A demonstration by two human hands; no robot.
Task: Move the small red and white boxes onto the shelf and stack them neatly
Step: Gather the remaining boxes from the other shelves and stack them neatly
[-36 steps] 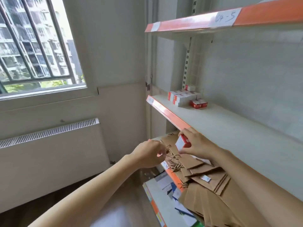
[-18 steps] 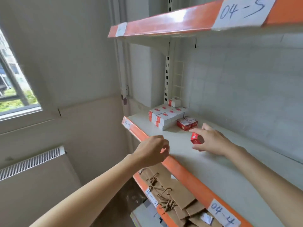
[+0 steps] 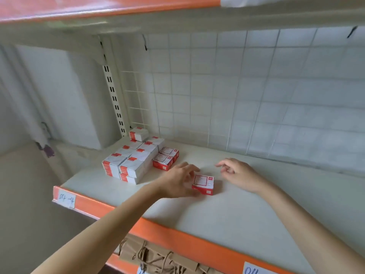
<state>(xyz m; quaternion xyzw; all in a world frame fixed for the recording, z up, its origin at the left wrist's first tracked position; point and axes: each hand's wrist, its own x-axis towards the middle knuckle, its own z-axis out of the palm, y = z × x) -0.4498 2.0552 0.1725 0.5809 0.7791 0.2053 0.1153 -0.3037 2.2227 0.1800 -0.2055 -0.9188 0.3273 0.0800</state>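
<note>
Box (image 3: 203, 184) now down, right hand (image 3: 240, 173) off

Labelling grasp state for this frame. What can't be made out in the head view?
- Left hand: its fingers cover the left side of the lone box, so whether they grip it or only touch it is unclear.
- Right hand: apart from that box, fingers loosely curled; palm side hidden.
- Box print: too small and blurred to read.
- Shelf label: cut off by the bottom edge.
- Stack of boxes: rear rows hidden by front ones, count uncertain.
</note>
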